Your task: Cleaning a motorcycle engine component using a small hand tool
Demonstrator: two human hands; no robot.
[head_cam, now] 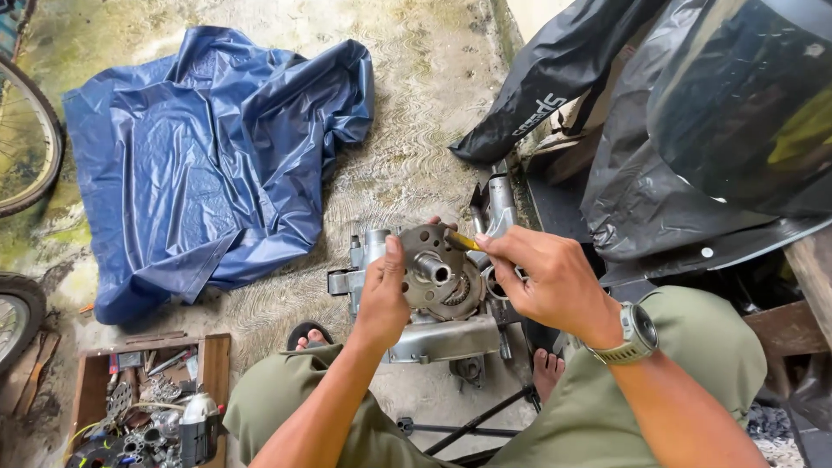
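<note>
My left hand (383,299) grips a round, grey metal disc assembly (438,270) with holes and a short central shaft, holding it up by its left edge. My right hand (546,277) pinches a small yellow-handled tool (462,241) whose tip touches the disc's upper right rim. A watch sits on my right wrist. Below the disc, a silver engine casing (433,338) lies on the concrete floor between my knees.
A crumpled blue plastic sheet (217,147) lies on the floor at left. A wooden tray of loose metal parts and tools (147,399) sits at bottom left. Black covers (659,130) drape over things at right. Bicycle wheels (22,147) stand at the far left.
</note>
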